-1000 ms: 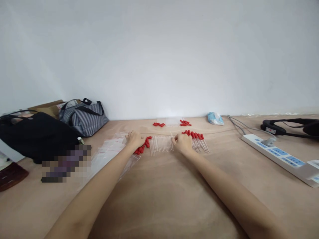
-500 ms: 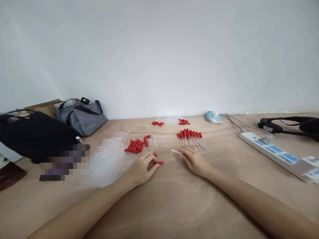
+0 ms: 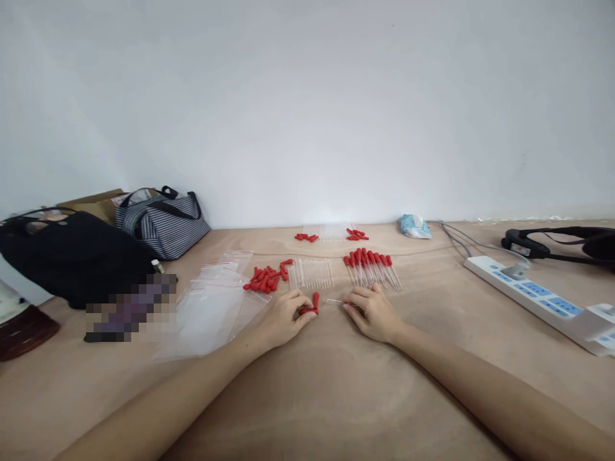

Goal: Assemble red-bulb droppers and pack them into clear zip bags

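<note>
Red rubber dropper bulbs are at the fingertips of my left hand (image 3: 282, 320), which is closed in a pinch. One red bulb (image 3: 316, 300) stands upright there, and another lies against the thumb. Facing it, my right hand (image 3: 372, 312) pinches a thin clear dropper tube (image 3: 333, 301) whose free end points left, a small gap from the bulb. Behind the left hand lies a pile of red bulbs (image 3: 262, 280). Bare clear tubes (image 3: 314, 273) lie in a row beyond both hands. Past the right hand is a fan of droppers with red bulbs (image 3: 369, 258) on their tubes.
Clear zip bags (image 3: 206, 317) lie left of my left hand. Farther back are more tubes (image 3: 331, 235) with red bulbs beside them. A striped bag (image 3: 168, 221) and black bag (image 3: 77, 259) stand left; a power strip (image 3: 528, 298) and blue-white packet (image 3: 414, 226) are right.
The right hand has brought its tube slightly left and lower, toward the left hand. A red bulb at the left fingertips now stands upright instead of lying sideways. The view has shifted slightly.
</note>
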Demonstrator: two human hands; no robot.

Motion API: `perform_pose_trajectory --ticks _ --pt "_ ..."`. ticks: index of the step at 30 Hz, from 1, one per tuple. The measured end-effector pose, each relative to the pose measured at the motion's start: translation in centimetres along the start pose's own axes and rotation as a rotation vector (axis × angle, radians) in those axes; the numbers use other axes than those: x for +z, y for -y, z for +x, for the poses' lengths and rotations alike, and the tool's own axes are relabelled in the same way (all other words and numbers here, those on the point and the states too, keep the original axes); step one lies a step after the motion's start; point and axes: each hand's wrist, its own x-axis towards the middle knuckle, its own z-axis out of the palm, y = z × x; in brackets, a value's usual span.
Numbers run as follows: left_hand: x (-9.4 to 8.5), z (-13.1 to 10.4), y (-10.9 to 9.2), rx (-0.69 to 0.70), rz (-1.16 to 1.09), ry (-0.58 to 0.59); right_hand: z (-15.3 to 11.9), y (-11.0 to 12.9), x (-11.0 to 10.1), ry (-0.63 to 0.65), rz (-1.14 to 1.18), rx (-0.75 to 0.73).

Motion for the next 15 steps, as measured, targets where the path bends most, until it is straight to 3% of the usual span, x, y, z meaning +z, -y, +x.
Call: perform_pose_trajectory --ticks 9,15 --pt "-0.6 0.2 -0.9 -0.068 -0.083 0.005 0.2 0.8 0.1 -0.036 0.068 -0.028" --pt "0.0 0.3 -0.6 -0.037 -0.142 -0.027 0.4 1.2 0.2 -0.045 0.09 -0.041"
